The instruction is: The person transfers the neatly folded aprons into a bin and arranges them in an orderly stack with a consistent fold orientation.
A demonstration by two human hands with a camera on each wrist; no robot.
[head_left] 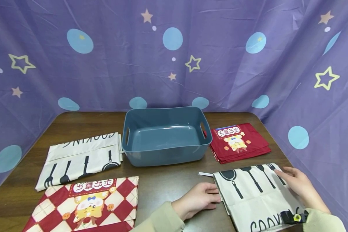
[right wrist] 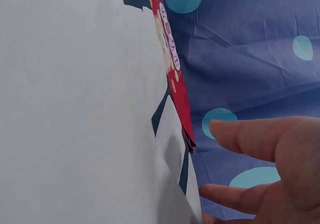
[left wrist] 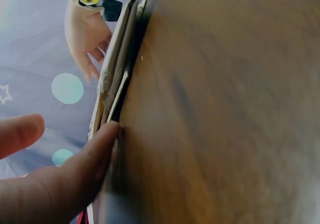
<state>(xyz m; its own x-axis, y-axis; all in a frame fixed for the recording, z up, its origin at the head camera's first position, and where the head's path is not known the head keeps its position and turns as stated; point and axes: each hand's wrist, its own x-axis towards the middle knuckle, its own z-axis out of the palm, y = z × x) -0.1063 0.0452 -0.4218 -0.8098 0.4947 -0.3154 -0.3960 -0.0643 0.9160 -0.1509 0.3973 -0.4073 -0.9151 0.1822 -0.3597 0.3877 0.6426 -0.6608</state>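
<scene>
Fingers (left wrist: 95,154) loosely extended, left hand (head_left: 195,198) is touching a white cloth (head_left: 249,204), lower right, right hand (head_left: 301,185) flanking it; purple curtain (head_left: 127,71) is backing the bench (head_left: 162,183).

I see a folded off-white fabric cloth (head_left: 256,199), printed with dark kitchen utensils, lying flat on the near right of the brown wooden bench (head_left: 162,183). A narrow white strap (head_left: 205,174) (easily missed) sticks out by its far left corner.
</scene>
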